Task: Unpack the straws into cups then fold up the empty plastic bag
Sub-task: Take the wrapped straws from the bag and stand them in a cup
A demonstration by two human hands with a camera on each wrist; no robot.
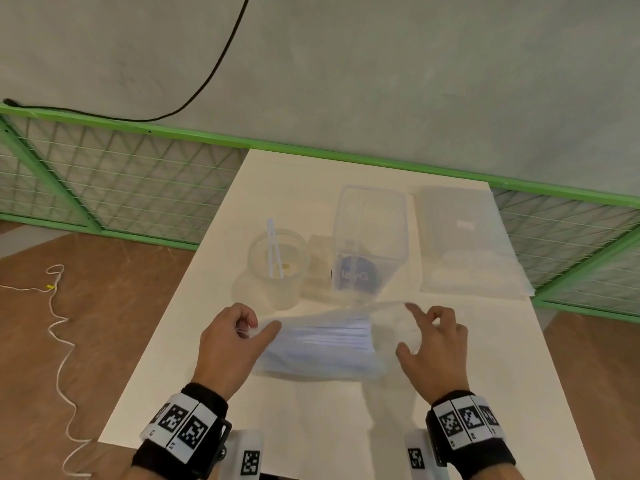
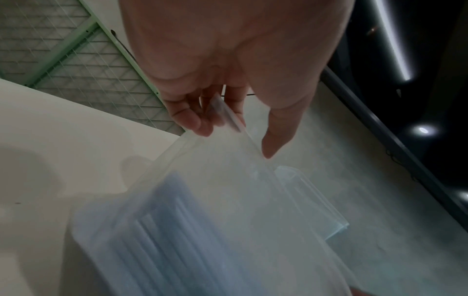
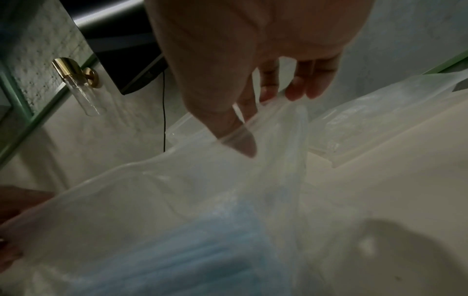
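A clear plastic bag (image 1: 391, 327) holding several pale blue straws (image 1: 322, 344) hangs just above the white table (image 1: 311, 410), stretched between my hands. My left hand (image 1: 256, 329) pinches its left end between thumb and curled fingers (image 2: 200, 122). My right hand (image 1: 408, 327) holds the right end, where the film drapes over the thumb (image 3: 240, 140). In the left wrist view the bag (image 2: 228, 190) sags with the straws (image 2: 152, 230) low inside. Behind it stands a clear cup (image 1: 256, 271) with two straws (image 1: 272, 244) in it.
A tall clear container (image 1: 369, 220) with a blue label stands right of the cup, a small pale box (image 1: 318, 258) between them. A flat plastic packet (image 1: 467, 244) lies at the back right. Green wire fencing (image 1: 121, 188) borders the table; a white cord (image 1: 59, 341) trails on the floor.
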